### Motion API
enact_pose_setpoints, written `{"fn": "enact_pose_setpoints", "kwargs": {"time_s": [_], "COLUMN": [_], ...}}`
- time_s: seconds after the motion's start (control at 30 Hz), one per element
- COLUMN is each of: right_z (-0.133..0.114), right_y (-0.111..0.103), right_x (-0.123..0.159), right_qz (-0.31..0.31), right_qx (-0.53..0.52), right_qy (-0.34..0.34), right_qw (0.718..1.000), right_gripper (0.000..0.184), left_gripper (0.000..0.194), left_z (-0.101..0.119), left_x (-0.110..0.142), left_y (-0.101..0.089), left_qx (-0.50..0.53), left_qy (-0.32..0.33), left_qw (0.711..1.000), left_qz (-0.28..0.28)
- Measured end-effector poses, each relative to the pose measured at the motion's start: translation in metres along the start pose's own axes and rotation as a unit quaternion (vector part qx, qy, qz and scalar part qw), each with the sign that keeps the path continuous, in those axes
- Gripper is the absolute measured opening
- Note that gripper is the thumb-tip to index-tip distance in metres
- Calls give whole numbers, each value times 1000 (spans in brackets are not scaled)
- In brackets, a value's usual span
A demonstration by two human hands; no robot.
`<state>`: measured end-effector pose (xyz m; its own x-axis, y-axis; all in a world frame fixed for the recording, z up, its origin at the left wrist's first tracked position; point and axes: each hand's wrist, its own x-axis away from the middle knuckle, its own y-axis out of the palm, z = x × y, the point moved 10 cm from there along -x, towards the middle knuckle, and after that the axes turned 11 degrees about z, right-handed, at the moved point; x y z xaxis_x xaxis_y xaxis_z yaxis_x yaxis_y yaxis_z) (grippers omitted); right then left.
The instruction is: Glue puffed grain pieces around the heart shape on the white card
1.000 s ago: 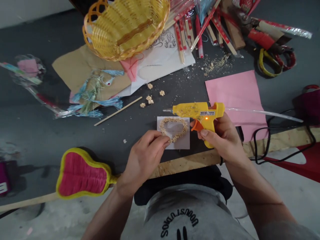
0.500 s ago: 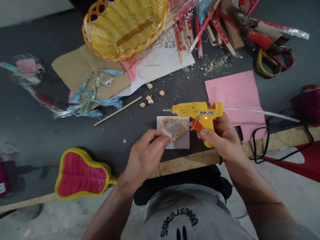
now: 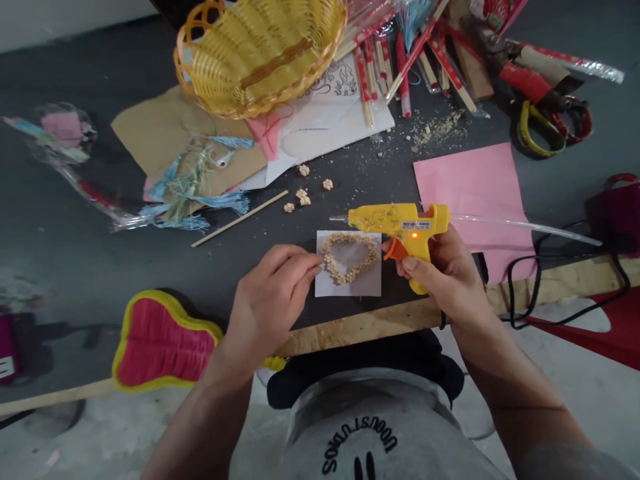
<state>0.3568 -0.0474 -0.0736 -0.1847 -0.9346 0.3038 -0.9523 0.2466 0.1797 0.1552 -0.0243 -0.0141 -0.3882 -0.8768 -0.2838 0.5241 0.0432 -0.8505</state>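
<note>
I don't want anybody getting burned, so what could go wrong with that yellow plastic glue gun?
The yellow plastic glue gun has its orange light on, so its tip may be hot, and the bare left hand is close by. A drip might land on the heart-shaped ring of pale, knobbly pieces near the tip. The looped black cord hangs past the table edge and could snag.

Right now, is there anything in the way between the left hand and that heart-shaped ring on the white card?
Nothing visible stands between the left hand and the heart-shaped ring; the fingertips are by the white card's left edge. The yellow glue gun, in the right hand, is outside that gap.
</note>
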Motion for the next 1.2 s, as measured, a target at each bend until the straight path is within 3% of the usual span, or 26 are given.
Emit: {"fn": "enact_pose_setpoints", "kwargs": {"time_s": [0.4, 0.9, 1.2], "right_z": [-3, 2, 1], "right_y": [1, 1, 1], "right_x": [0, -2, -1], "right_qz": [3, 7, 10], "right_qx": [13, 32, 42], "right_qy": [2, 4, 6], "right_qw": [1000, 999, 999], "right_gripper": [39, 37, 39], "left_gripper": [33, 30, 26], "left_z": [-12, -5, -15], "left_x": [-4, -3, -1], "left_y": [23, 22, 25], "left_qx": [-68, -62, -51], "left_qy": [46, 104, 63], "left_qw": [993, 992, 995], "left_qz": [-88, -44, -58]}}
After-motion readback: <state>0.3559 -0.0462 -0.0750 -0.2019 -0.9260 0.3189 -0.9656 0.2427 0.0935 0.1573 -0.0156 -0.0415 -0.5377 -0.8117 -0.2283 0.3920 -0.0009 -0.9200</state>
